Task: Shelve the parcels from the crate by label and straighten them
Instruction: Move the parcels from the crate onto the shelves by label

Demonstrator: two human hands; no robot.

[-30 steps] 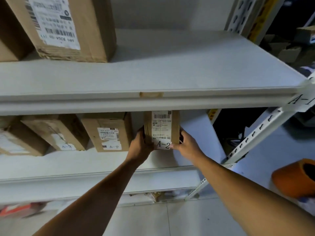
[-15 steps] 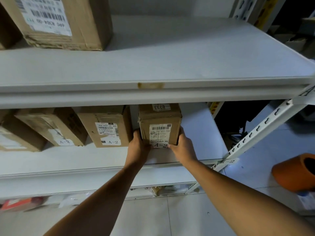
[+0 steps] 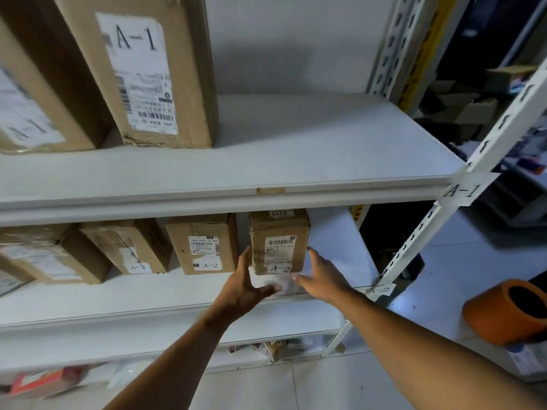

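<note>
here a-2 parcel [image 3: 279, 242] upright on middle shelf [image 3: 148, 294]; left hand [image 3: 245, 284], right hand [image 3: 321, 276] flank it, both open, empty

An orange cylinder [image 3: 507, 310] lies on the pale tiled floor [image 3: 444, 255], open end up-right

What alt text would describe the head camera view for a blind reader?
Two open hands, left hand and right hand, flank a small A-2 parcel standing on the A-2 shelf, beside three other A-2 boxes.
</note>
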